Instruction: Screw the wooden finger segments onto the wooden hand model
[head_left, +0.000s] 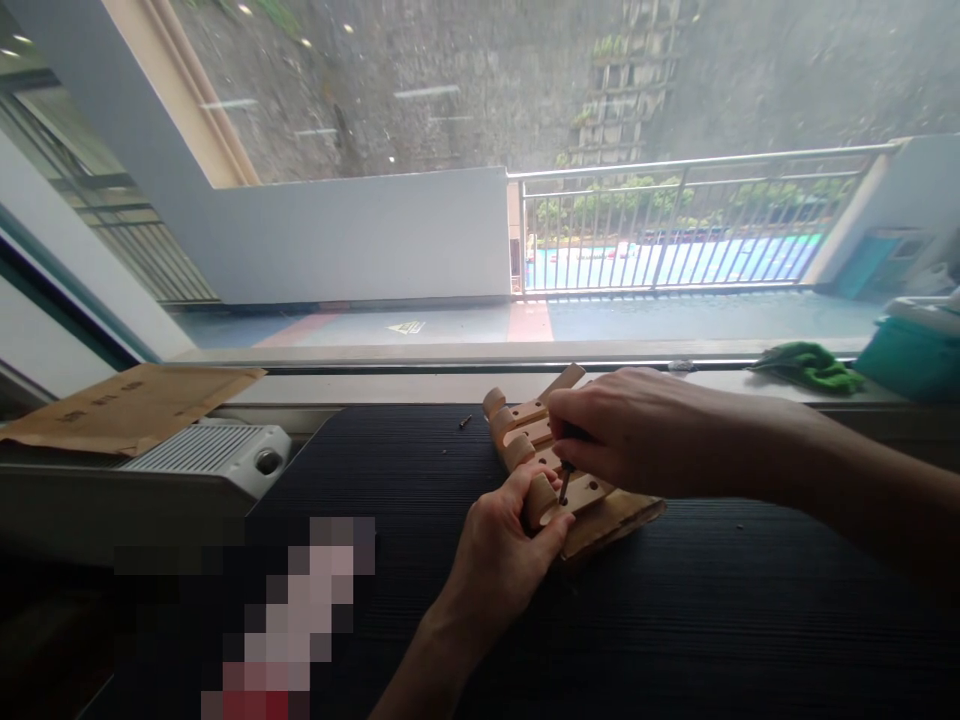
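A wooden assembly (525, 430) of rounded-end slats with drilled holes lies on a black ribbed mat (675, 600), on top of a brown board (615, 520). My left hand (502, 545) grips the nearest rounded slat end from the near side. My right hand (622, 440) reaches in from the right and is closed on a small dark screwdriver (564, 485), whose tip touches the slat near a hole. A loose small screw (466, 421) lies on the mat to the left of the wood.
A white heater-like unit (202, 460) stands at the left with a brown cardboard sheet (127, 405) on it. A green cloth (810, 365) and a teal box (911, 355) lie on the window sill at the right. A window and balcony railing are behind.
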